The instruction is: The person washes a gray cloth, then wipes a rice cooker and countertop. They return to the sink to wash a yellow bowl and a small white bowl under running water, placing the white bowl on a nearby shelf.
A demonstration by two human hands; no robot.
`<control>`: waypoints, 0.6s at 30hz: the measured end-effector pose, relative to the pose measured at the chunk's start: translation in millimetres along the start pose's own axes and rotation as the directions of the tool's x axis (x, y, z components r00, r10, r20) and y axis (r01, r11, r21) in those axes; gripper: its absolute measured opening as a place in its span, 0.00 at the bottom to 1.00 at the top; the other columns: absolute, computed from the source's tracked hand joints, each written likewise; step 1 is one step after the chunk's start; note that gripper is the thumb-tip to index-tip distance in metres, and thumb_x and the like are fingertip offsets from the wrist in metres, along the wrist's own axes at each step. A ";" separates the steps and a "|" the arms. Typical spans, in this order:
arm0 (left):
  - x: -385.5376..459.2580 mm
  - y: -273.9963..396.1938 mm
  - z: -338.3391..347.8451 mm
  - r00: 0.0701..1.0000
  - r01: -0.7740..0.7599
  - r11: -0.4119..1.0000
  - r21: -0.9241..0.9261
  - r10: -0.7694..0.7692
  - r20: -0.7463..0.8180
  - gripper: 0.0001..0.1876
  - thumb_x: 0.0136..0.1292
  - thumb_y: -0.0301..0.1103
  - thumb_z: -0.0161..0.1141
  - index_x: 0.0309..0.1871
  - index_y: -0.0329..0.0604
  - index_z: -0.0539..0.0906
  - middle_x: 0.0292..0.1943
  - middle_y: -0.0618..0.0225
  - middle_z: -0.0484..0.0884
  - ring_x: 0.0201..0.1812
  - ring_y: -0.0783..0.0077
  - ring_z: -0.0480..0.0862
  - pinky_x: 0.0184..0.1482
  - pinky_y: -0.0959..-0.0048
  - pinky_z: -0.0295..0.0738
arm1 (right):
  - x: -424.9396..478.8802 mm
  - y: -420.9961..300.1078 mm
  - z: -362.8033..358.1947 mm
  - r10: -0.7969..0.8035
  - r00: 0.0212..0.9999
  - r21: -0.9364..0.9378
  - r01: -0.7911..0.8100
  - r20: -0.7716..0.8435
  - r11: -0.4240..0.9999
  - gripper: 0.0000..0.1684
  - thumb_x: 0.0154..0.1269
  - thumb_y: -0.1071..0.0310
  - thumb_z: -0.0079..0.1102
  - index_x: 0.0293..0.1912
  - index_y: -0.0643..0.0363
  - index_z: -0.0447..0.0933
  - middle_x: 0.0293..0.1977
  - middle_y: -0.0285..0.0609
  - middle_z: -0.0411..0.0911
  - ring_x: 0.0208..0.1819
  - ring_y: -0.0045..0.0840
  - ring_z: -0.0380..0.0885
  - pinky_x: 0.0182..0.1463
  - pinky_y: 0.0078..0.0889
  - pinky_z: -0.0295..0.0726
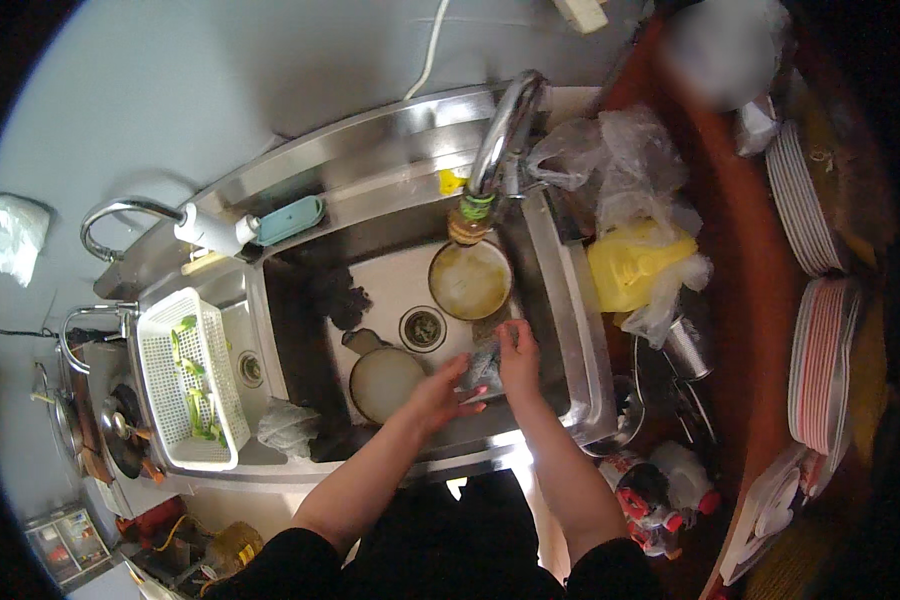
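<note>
Both my hands are over the large basin of a stainless steel sink [577,315]. My left hand [445,390] has its fingers spread, beside a greyish crumpled thing [484,367], perhaps clear plastic. My right hand [519,352] is at the other side of it with curled fingers; whether it grips the thing is unclear. A round pan of cloudy water [386,382] with a dark handle sits left of my left hand, partly behind it. Beyond my right hand a round vessel of yellowish cloudy liquid [470,279] stands under the faucet [495,142]. Between the vessels lies the drain [423,329].
A white plastic basket [187,300] with green vegetable pieces stands over the small left basin. Crumpled plastic [288,427] lies on the divider's front. To the right are a yellow container [634,266], plastic bags [637,157], a perforated metal cylinder [688,349] and stacked plates [817,367].
</note>
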State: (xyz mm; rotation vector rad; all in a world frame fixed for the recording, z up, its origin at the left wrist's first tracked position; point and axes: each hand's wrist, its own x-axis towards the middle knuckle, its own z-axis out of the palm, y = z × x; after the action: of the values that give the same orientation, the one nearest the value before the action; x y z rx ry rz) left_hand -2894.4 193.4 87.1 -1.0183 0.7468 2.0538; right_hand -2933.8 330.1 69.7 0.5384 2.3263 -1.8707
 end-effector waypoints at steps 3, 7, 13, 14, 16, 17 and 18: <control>-1.8 2.9 -1.0 0.989 0.039 0.981 -0.188 -0.010 0.151 0.17 0.63 0.49 0.51 0.47 0.48 0.73 0.37 0.67 0.77 0.39 0.68 0.77 0.44 0.68 0.75 | -46.3 -3.0 36.6 -0.034 0.993 -0.222 0.059 0.113 0.973 0.07 0.59 0.69 0.53 0.38 0.59 0.69 0.34 0.48 0.74 0.37 0.39 0.74 0.43 0.35 0.72; 54.0 -11.9 -88.0 0.930 -0.138 0.990 -0.030 0.140 0.341 0.17 0.63 0.52 0.48 0.42 0.49 0.74 0.34 0.69 0.76 0.37 0.70 0.75 0.39 0.70 0.74 | -105.4 -37.3 67.9 -0.528 0.815 -0.268 0.578 0.240 0.771 0.13 0.58 0.65 0.55 0.40 0.62 0.68 0.37 0.48 0.74 0.44 0.39 0.72 0.44 0.36 0.71; -20.3 18.1 15.7 0.999 -0.028 0.996 -0.089 0.025 -0.035 0.18 0.63 0.54 0.48 0.36 0.50 0.75 0.24 0.72 0.75 0.27 0.70 0.75 0.30 0.71 0.72 | -7.8 -32.6 51.4 -0.130 0.989 -0.339 0.145 0.066 0.929 0.08 0.61 0.66 0.51 0.39 0.57 0.68 0.27 0.47 0.75 0.28 0.40 0.75 0.33 0.35 0.73; -12.1 18.7 10.5 0.992 -0.110 0.990 -0.087 0.115 0.058 0.17 0.64 0.53 0.46 0.35 0.49 0.74 0.23 0.71 0.74 0.24 0.70 0.74 0.28 0.71 0.71 | -12.9 -36.3 52.0 -0.163 0.986 -0.271 0.165 0.031 0.948 0.08 0.62 0.65 0.51 0.40 0.57 0.68 0.25 0.46 0.75 0.26 0.39 0.75 0.31 0.35 0.73; 8.5 26.6 -19.4 0.967 -0.137 0.963 -0.232 0.181 0.181 0.16 0.64 0.50 0.49 0.34 0.47 0.75 0.26 0.71 0.75 0.27 0.73 0.75 0.28 0.72 0.71 | -39.1 -56.4 63.5 -0.229 0.972 -0.166 0.218 -0.050 0.962 0.08 0.59 0.66 0.57 0.38 0.54 0.70 0.23 0.41 0.75 0.23 0.27 0.73 0.29 0.28 0.72; 26.4 26.2 -40.0 0.948 -0.132 0.944 -0.301 0.210 0.241 0.15 0.64 0.48 0.50 0.34 0.46 0.76 0.27 0.71 0.76 0.29 0.75 0.75 0.28 0.73 0.71 | -50.2 -58.9 71.3 -0.337 0.941 -0.203 0.326 -0.020 0.923 0.07 0.59 0.66 0.57 0.37 0.55 0.71 0.23 0.39 0.74 0.23 0.27 0.72 0.28 0.28 0.71; 38.7 43.2 -43.9 0.758 -0.122 0.948 -0.293 0.280 0.589 0.15 0.64 0.47 0.51 0.33 0.45 0.75 0.29 0.72 0.77 0.28 0.76 0.74 0.29 0.75 0.70 | -56.5 -60.1 79.5 -0.441 0.897 -0.232 0.431 0.009 0.872 0.06 0.59 0.66 0.56 0.36 0.55 0.71 0.23 0.38 0.74 0.23 0.27 0.72 0.28 0.27 0.71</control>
State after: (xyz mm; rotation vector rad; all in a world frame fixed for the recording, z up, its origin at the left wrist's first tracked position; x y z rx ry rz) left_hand -2927.1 149.1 39.7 -0.3066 0.2633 2.5105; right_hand -2912.2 231.3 123.5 0.0210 2.8298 -1.7134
